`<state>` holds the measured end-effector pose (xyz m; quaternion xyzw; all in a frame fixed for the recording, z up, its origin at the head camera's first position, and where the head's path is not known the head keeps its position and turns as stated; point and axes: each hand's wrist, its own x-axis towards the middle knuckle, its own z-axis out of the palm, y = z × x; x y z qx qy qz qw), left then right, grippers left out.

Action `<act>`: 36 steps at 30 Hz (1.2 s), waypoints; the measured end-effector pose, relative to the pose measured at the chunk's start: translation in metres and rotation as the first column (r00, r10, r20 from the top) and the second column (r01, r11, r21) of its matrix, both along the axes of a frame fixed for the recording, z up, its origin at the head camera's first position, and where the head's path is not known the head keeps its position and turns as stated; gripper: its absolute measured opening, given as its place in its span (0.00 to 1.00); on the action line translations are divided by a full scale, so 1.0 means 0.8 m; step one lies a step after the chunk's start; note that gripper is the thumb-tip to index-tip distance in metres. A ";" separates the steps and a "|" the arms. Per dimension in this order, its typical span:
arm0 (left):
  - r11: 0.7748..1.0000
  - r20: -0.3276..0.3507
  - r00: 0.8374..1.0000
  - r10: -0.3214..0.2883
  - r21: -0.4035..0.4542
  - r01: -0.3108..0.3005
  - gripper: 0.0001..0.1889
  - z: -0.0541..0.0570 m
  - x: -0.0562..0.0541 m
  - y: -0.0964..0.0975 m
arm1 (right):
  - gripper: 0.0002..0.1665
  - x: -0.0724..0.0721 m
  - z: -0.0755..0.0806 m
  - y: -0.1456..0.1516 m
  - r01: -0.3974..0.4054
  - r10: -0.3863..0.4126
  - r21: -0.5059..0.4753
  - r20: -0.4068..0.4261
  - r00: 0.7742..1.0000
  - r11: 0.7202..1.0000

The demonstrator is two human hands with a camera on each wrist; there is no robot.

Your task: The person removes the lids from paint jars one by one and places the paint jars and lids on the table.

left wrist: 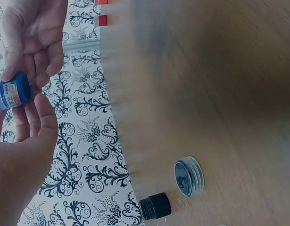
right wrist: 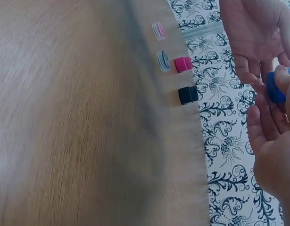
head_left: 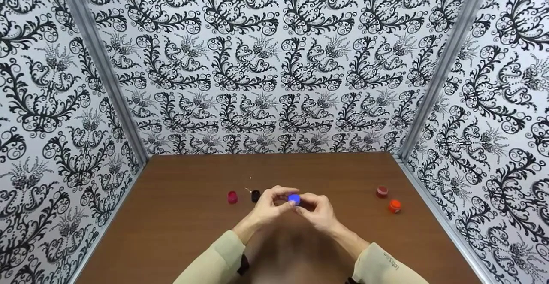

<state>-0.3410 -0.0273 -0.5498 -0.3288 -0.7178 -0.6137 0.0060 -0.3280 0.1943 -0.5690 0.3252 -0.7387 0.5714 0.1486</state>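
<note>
A small blue paint jar (head_left: 294, 199) with a printed label is held above the table between both hands. My left hand (head_left: 266, 204) grips it from the left, thumb along its near side. From the right, my right hand (head_left: 319, 212) holds it with thumb and fingers. In the left wrist view the label and darker blue lid (left wrist: 23, 87) face the camera, and the lid looks seated on the jar. The right wrist view shows the right thumb (right wrist: 282, 79) pressed on the jar, part of which is cut off by the frame edge.
Beyond my left hand stand a black jar (head_left: 255, 196) and a pink jar (head_left: 232, 197). A dark disc-shaped lid (right wrist: 163, 61) and a pink one (right wrist: 158, 31) lie near them. At the right are a red jar (head_left: 381, 192) and an orange jar (head_left: 394, 206). Patterned walls (head_left: 274, 69) enclose the table.
</note>
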 end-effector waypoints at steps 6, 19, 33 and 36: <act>0.999 0.023 0.999 0.031 -0.015 -0.030 0.20 0.002 0.001 0.006 | 0.15 -0.002 -0.003 0.000 0.019 -0.018 0.014 -0.028 0.999 1.000; 0.982 0.146 0.975 0.166 0.065 -0.177 0.18 0.001 0.015 0.018 | 0.14 -0.007 -0.010 -0.007 0.011 -0.011 -0.044 -0.003 1.000 0.999; 0.999 0.119 0.993 0.020 0.041 -0.025 0.26 0.000 0.008 0.003 | 0.13 -0.002 -0.004 0.009 -0.064 0.064 0.006 -0.017 0.998 0.998; 0.998 0.057 0.996 -0.067 0.017 0.066 0.27 0.001 0.002 -0.002 | 0.12 -0.001 -0.001 0.011 -0.068 0.068 0.017 0.008 0.998 0.998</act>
